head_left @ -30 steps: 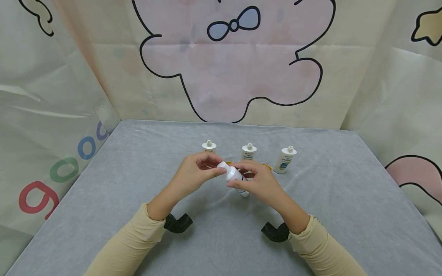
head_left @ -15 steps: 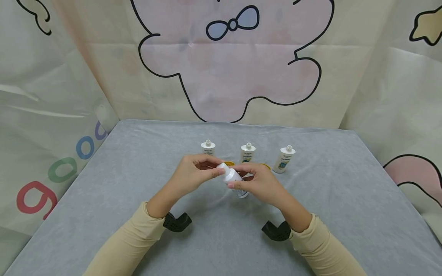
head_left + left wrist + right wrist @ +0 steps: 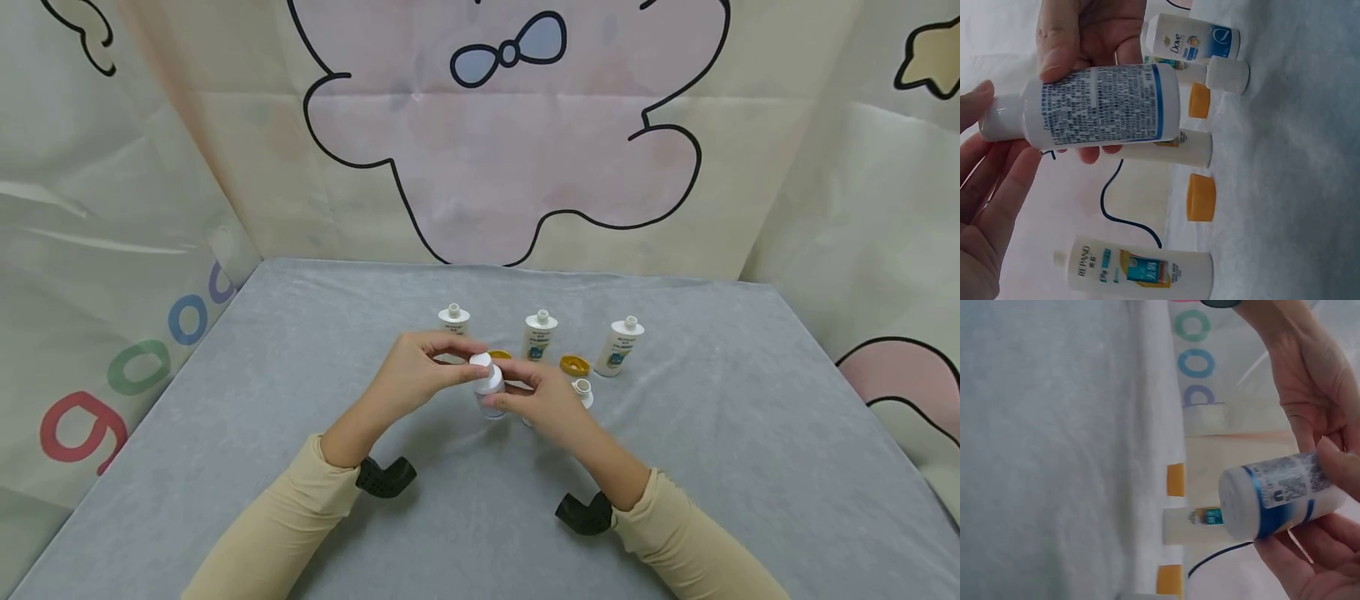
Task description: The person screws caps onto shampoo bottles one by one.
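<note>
A white lotion bottle (image 3: 492,385) with fine print and a blue band is held off the table, almost upright. My left hand (image 3: 420,375) pinches its white cap (image 3: 1004,117), which sits at the bottle's top. My right hand (image 3: 543,400) grips the bottle's body between thumb and fingers, as the right wrist view also shows on the bottle (image 3: 1279,494). Behind the right hand stands a second white-and-blue Dove bottle (image 3: 1194,39), its neck bare in the head view. Beside it a loose white cap (image 3: 1227,75) rests on the table.
Three white pump-less Repand bottles, including the left (image 3: 453,318), middle (image 3: 539,337) and right one (image 3: 619,346), stand uncapped at the back. Orange caps (image 3: 575,365) lie in front of them. Grey cloth covers the table (image 3: 300,333); printed curtains surround it.
The held bottle has swung from a slant to nearly upright and shifted left with the right hand. The second bottle's neck and an orange cap now show past that hand.
</note>
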`<state>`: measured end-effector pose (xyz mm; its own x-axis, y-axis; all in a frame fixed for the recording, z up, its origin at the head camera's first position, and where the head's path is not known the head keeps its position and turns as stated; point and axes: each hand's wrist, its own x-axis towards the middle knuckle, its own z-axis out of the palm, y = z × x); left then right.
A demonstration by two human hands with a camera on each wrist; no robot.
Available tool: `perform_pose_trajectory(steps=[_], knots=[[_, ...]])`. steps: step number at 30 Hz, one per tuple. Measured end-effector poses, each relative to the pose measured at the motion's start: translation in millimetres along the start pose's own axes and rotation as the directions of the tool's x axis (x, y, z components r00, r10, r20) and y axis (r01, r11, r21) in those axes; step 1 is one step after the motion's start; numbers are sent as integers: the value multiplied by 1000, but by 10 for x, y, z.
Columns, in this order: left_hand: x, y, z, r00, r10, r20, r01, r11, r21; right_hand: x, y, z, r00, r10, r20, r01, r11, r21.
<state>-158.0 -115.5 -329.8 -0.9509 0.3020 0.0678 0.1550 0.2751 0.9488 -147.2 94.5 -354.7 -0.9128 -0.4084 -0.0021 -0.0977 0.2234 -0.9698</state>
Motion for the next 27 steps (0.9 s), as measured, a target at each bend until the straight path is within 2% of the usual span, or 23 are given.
perform_pose_trajectory(steps=[6, 12, 17, 27], knots=[[79, -103, -46, 998, -45, 41, 44, 999, 16, 41, 90, 60, 1000, -25, 2, 25, 999, -49], [119, -190, -67, 996, -41, 78, 37, 998, 44, 60, 168, 108, 999, -38, -9, 37, 991, -131], [135, -250, -54, 995, -54, 86, 48, 997, 68, 73, 226, 135, 1000, -20, -5, 19, 990, -139], [163, -300, -12, 995, -24, 95, 13, 993, 116, 110, 281, 120, 1000, 8, 2, -7, 986, -166]])
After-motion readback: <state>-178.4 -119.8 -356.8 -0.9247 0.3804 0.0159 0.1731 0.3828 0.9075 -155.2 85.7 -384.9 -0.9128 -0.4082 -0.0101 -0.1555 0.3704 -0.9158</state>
